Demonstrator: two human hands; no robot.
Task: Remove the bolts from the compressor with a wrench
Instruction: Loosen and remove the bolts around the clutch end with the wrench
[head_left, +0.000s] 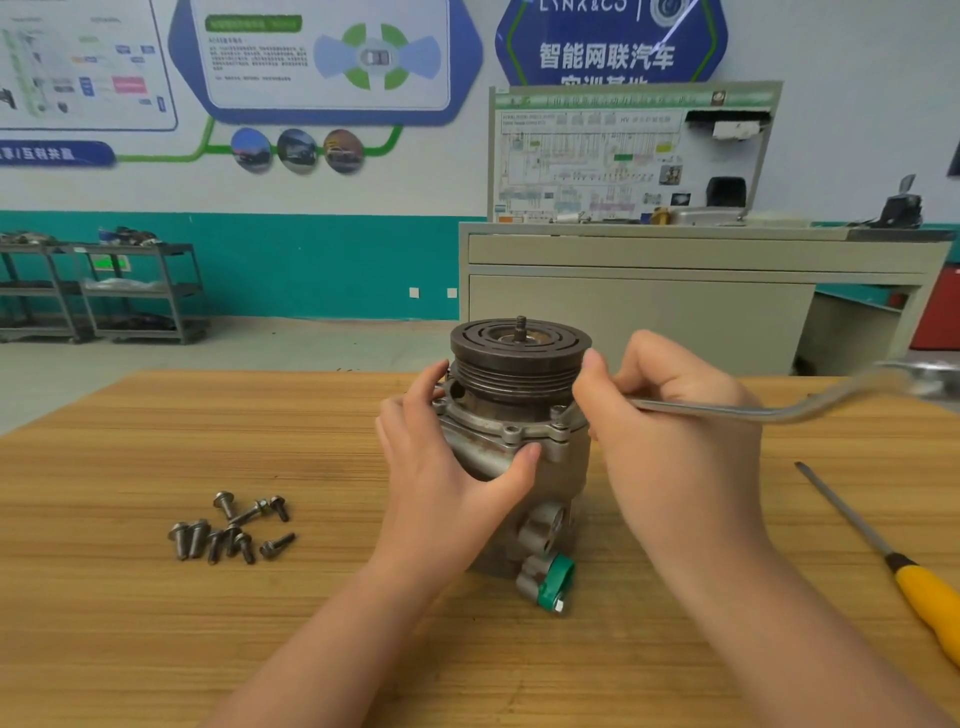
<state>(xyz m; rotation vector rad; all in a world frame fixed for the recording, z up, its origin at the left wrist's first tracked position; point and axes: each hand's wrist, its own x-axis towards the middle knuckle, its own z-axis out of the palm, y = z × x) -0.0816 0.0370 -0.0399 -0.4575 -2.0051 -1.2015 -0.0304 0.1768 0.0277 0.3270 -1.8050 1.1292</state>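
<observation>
"智能网联汽车" on blue wall sign (608, 47)

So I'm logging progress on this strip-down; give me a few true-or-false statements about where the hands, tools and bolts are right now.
1. The left hand grips the compressor body. True.
2. The right hand holds the yellow-handled screwdriver. False: it grips the wrench; the screwdriver lies on the wooden table to the right.
3. Loose bolts lie on the table left of the compressor. True.
4. The compressor lies on its side. False: it stands with the pulley on top.
5. The bolts sit in a tray. False: they lie directly on the table.
</observation>
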